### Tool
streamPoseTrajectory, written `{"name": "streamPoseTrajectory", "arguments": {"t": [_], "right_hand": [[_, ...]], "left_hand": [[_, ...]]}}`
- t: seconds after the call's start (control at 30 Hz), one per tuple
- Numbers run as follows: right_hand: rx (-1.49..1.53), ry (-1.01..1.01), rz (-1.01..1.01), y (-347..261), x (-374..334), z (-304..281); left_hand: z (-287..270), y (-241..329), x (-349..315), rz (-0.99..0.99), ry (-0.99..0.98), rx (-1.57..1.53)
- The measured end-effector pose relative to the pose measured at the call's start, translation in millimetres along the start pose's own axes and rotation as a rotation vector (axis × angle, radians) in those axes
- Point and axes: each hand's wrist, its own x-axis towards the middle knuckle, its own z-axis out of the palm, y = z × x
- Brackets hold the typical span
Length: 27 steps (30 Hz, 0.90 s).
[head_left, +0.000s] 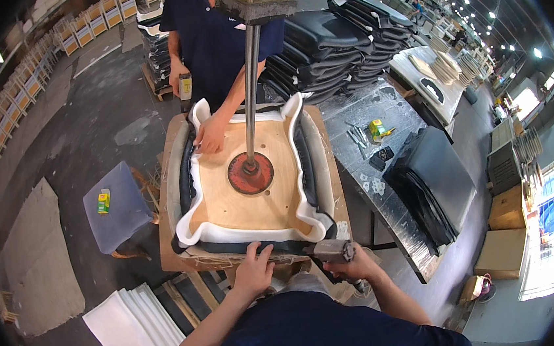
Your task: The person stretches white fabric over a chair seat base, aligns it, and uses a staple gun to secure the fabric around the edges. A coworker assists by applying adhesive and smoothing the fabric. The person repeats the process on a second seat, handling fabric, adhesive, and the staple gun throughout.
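A seat lies upside down, with a pale plywood board [227,207], white foam [229,233] curling up round its edge and a black cover [250,246] about the outside. A red round press plate [251,178] on a metal rod bears on the board's middle. My left hand [254,272] rests on the near side of the black cover, two fingers stretched over its edge, holding nothing. My right hand [359,266] grips a grey staple gun [334,251], whose head is beside the near right corner of the seat.
Across from me a co-worker's hand [213,134] touches the seat's far left; the other holds a staple gun [184,87]. At right, a metal table [372,171] bears black covers [432,176] and a small box [377,128]. A stool [119,216] and white sheets [133,330] are at left.
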Motion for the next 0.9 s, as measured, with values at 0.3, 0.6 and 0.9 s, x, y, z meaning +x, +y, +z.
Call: {"name": "streamPoseTrajectory", "arguments": {"t": [0.3,0.6,0.9], "right_hand": [[-0.028,0.111,-0.030,39,5,25],[-0.118,0.063,-0.293,-46,43,-97],[-0.627,-0.052,-0.242,-145,220,-201]], "left_hand": [[-34,-6,15,0.158,0.085,0.362],[-13,-22,14,0.090,0.344,0.241],[12,-29,39,-0.150,0.563,0.402]]}}
